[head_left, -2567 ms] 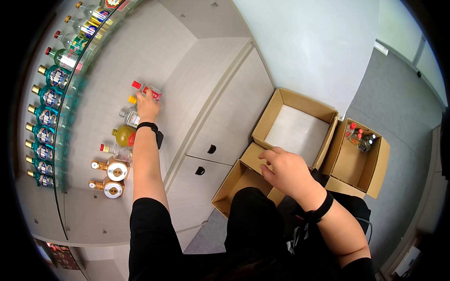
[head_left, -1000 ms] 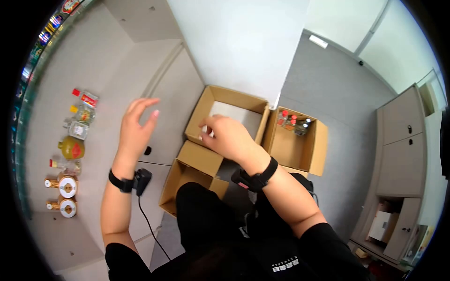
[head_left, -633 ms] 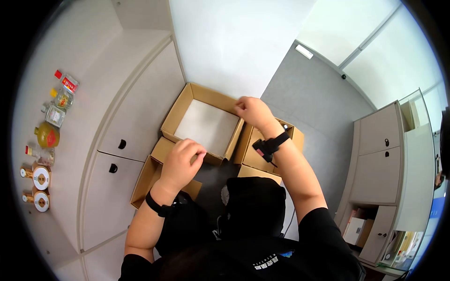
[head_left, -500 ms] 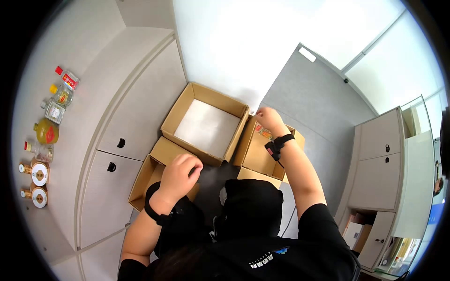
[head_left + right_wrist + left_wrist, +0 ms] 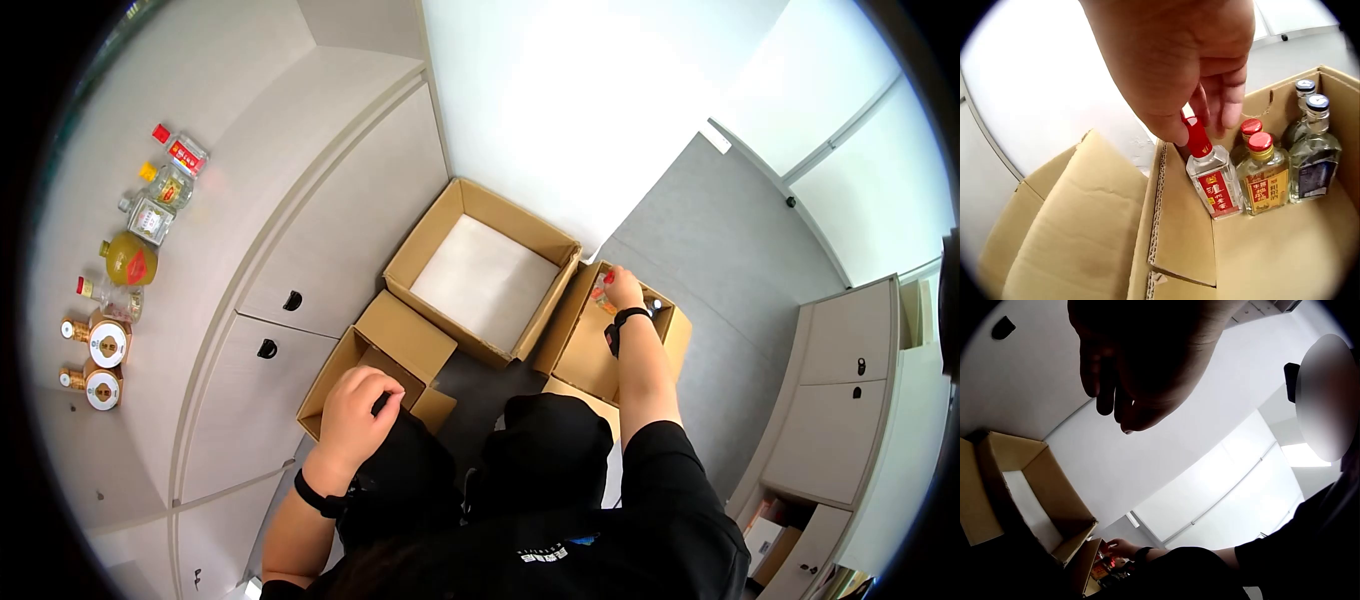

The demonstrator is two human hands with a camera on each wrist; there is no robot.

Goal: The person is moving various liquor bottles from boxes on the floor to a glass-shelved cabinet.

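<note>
My right hand reaches into the cardboard box at the right. In the right wrist view, its thumb and fingers pinch the red cap of a small clear liquor bottle with a red label. That bottle leans slightly by the box wall, its base close to the box floor. Beside it stand two red-capped bottles and two with pale-topped caps. My left hand hangs over my lap near the front-left box, fingers loosely curled, holding nothing.
A larger cardboard box with a white bottom stands against the wall. The front-left box has raised flaps. Several bottles, including a yellow-green one, lie along the cabinet shelf. Another cabinet stands at the right.
My left hand has left the shelf bottles and come down over my lap. My right hand has moved right and down into the right box with the small liquor bottle.
</note>
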